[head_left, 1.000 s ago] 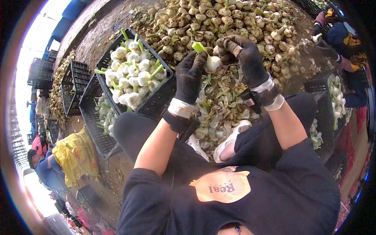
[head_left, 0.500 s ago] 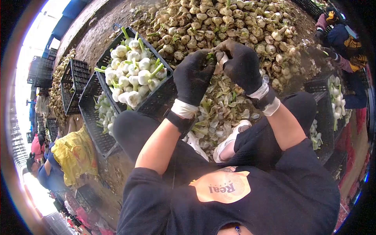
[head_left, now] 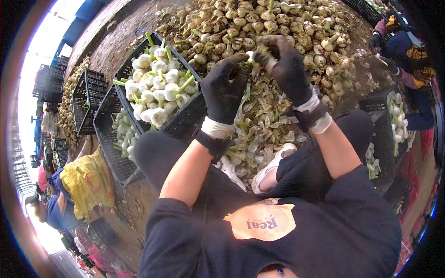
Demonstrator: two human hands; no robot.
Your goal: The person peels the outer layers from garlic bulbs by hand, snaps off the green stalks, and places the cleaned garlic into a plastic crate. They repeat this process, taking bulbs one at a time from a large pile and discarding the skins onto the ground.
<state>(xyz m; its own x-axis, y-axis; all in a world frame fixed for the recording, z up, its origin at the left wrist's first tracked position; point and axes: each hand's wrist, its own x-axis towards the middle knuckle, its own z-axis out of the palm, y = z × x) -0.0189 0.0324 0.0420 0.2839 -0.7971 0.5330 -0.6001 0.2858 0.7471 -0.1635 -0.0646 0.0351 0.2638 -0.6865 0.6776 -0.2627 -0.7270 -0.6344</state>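
Upper centre of the frame, the garlic bulb (head_left: 253, 59) is clamped between the fingertips of the left hand (head_left: 225, 90) and the right hand (head_left: 288, 69). Both hands are slightly higher than half a second ago.

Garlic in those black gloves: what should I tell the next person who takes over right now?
Left hand: gloved, pinching the garlic bulb.
Right hand: gloved, fingers on the same bulb from the other side.
Done: the black crate on the left is heaped with clean white bulbs. Peels lie between the knees.
To do: finish this bulb. A big pile of dirty bulbs waits ahead.
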